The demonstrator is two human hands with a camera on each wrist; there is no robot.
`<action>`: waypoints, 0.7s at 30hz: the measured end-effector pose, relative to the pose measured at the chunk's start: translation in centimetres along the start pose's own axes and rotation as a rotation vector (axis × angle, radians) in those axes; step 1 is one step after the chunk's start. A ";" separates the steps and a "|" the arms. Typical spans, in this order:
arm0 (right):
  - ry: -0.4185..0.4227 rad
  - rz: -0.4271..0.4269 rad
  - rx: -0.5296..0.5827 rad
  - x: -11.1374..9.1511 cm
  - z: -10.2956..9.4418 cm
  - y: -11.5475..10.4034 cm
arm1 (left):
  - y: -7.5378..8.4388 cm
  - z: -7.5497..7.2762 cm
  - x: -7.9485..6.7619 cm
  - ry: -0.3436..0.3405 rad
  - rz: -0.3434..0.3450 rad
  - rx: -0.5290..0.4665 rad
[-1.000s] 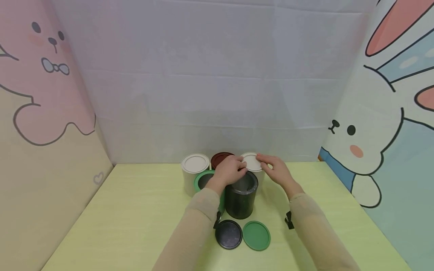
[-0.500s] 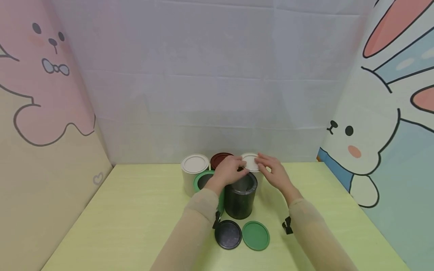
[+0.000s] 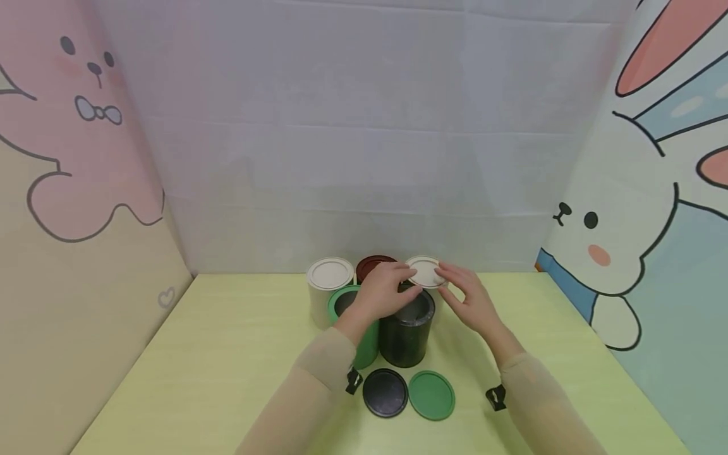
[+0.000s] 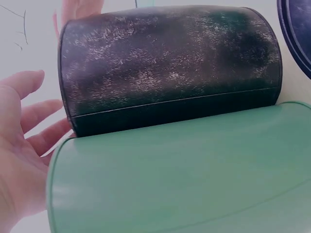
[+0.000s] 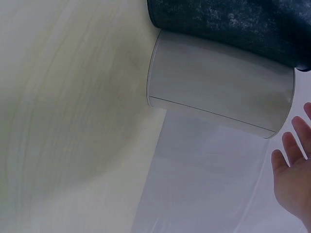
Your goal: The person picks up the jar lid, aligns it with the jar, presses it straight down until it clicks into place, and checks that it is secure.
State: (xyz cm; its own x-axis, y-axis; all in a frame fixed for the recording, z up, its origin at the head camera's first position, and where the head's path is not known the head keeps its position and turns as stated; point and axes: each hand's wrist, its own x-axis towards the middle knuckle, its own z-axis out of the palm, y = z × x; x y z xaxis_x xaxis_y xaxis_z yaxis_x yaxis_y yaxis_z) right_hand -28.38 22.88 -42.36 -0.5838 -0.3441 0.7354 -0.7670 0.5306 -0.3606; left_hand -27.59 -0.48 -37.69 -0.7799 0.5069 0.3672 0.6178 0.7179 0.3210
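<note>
In the head view, my left hand [image 3: 385, 292] reaches over the black can [image 3: 405, 344], its fingertips at the left edge of the white lid [image 3: 425, 274] on the back right can. My right hand [image 3: 471, 298] is at that lid's other side, fingertips overlapping its right edge. Neither hand grips anything; the fingers look relaxed. The black can stands uncovered, beside an uncovered green can [image 3: 368, 346] partly hidden by my left arm. In the right wrist view the white can [image 5: 218, 85] stands against the black one, with my fingers spread near its top.
Behind the green can is another white-lidded can [image 3: 330, 275], with a dark red lidded can [image 3: 372, 266] to its right. A black lid [image 3: 385, 393] and a green lid [image 3: 431, 395] lie side by side in front on the table [image 3: 227, 366]. A white cloth wall [image 3: 352, 158] rises behind.
My right fingertips have shifted a little toward me along the white lid's edge. My left wrist has swung slightly left, showing more of the green can. The cans and lids stay put.
</note>
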 end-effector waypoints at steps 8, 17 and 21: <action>-0.004 -0.059 0.017 -1.0 -0.7 -1.3 | 0.5 -0.7 -2.1 0.037 0.065 -0.034; -0.056 -0.093 0.026 -2.2 -1.4 -2.3 | 0.9 -1.4 -4.8 0.079 0.082 -0.099; -0.090 -0.077 0.023 -2.7 -1.7 -2.8 | 0.9 -1.4 -5.9 0.121 0.114 -0.111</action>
State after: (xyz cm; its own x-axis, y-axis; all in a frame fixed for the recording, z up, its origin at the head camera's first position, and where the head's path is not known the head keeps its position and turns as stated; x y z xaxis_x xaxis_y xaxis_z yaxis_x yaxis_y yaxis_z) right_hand -24.18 23.67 -42.35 -0.5435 -0.4522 0.7072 -0.8160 0.4823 -0.3187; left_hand -22.27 -3.47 -38.29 -0.6908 0.5158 0.5067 0.7136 0.5989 0.3633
